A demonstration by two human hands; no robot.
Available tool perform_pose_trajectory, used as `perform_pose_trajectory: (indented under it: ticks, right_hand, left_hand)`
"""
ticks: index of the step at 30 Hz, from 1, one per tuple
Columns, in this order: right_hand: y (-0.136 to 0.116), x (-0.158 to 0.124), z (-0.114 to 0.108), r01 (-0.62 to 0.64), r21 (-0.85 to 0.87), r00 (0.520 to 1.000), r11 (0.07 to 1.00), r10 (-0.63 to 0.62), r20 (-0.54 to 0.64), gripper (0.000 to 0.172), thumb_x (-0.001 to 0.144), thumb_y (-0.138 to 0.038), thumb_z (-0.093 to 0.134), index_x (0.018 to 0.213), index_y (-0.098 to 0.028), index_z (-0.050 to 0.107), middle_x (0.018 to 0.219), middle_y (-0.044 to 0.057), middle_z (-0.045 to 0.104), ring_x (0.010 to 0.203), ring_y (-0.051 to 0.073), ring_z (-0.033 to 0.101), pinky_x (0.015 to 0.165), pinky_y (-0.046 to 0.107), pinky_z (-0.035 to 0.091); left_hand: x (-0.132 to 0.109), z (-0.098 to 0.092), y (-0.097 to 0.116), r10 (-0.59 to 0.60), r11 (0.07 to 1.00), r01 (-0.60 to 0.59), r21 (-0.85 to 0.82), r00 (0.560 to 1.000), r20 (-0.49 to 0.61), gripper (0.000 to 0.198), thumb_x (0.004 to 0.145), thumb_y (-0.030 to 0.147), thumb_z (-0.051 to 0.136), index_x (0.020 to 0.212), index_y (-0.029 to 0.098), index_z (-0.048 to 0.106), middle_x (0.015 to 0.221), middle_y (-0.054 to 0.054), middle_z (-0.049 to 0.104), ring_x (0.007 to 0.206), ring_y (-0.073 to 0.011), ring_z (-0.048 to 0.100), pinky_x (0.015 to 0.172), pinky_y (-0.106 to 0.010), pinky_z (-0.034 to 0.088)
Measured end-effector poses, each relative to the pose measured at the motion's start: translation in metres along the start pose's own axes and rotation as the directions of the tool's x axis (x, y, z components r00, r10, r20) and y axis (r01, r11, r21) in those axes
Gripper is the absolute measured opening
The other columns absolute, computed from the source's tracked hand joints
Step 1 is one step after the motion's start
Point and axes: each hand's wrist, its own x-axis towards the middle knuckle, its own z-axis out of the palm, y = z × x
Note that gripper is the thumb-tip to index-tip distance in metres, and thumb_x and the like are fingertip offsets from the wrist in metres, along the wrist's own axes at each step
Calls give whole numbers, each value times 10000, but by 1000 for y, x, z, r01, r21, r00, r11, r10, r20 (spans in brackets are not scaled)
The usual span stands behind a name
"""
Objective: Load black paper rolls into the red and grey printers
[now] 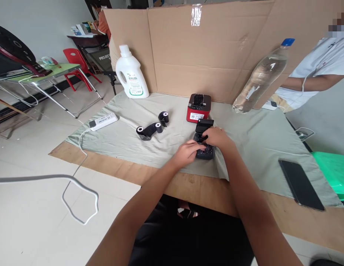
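Note:
A small black device (204,137) with its lid raised sits on the grey-green cloth (252,140) near the table's front edge. My left hand (186,152) presses against its front left side, fingers curled onto it. My right hand (218,137) lies over its top right, fingers bent down into the open body. What the fingers touch inside is hidden. Behind it stands a red and black label printer (199,107). To the left lie a black ribbon on two spools (149,131) and a single black spool (163,118).
A white detergent bottle (131,73) and a clear water bottle (261,77) stand before a cardboard wall (205,51). A white power strip (103,121) lies left, its cable trailing down. A black phone (301,184) lies right. Another person's arm (313,82) shows far right.

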Motion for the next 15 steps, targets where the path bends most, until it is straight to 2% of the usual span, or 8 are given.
perform_pose_trajectory:
  ticks: [3, 5, 7, 10, 12, 15]
  right_hand:
    - [6, -4, -9, 34, 44, 999, 998, -34, 13, 197, 665, -272, 763, 857, -260, 808, 1029, 103, 727, 1023, 339, 635, 876, 456, 461]
    - [11, -8, -21, 92, 165, 993, 982, -103, 58, 151, 696, -262, 721, 842, -236, 755, 954, 69, 724, 924, 284, 647, 799, 382, 463]
    - [10, -16, -35, 160, 311, 980, 937, -190, 66, 112, 741, -269, 676, 843, -225, 690, 880, 35, 710, 830, 235, 637, 732, 335, 448]
    - [-6, -30, -51, 278, 453, 953, 847, -304, -16, 119, 809, -287, 619, 911, -225, 624, 877, 15, 692, 811, 213, 619, 714, 318, 434]
    - [-22, -36, -56, 352, 480, 928, 803, -366, -70, 116, 826, -261, 591, 936, -225, 603, 904, 13, 686, 830, 209, 612, 725, 317, 431]
    - [-40, -40, -53, 402, 475, 912, 783, -390, -129, 110, 825, -215, 577, 933, -223, 591, 954, 20, 683, 875, 211, 612, 757, 323, 440]
  left_hand:
    - [1, 0, 3, 0, 1000, 0, -9, 999, -39, 450, 932, 93, 387, 1214, 227, 709, 1130, -58, 760, 1094, -207, 659, 995, -365, 549]
    - [1, -1, 4, -72, 997, 70, -24, 990, -122, 425, 958, 129, 379, 1212, 229, 706, 1195, -79, 727, 1102, -204, 658, 1002, -361, 541]
    - [3, -2, 4, -199, 980, 188, -69, 951, -238, 378, 1002, 204, 380, 1197, 228, 703, 1187, -91, 707, 1053, -193, 664, 966, -341, 544]
    - [6, -3, -2, -385, 921, 330, -206, 849, -361, 348, 1042, 384, 416, 1189, 208, 677, 1029, -71, 710, 883, -166, 658, 848, -303, 552]
    - [8, -4, -6, -462, 882, 370, -293, 800, -383, 404, 1026, 506, 452, 1174, 196, 664, 935, -48, 701, 816, -158, 645, 784, -283, 545]
    - [9, -4, -10, -506, 852, 382, -358, 777, -374, 464, 979, 600, 513, 1113, 186, 673, 851, -26, 684, 793, -159, 643, 745, -266, 533]
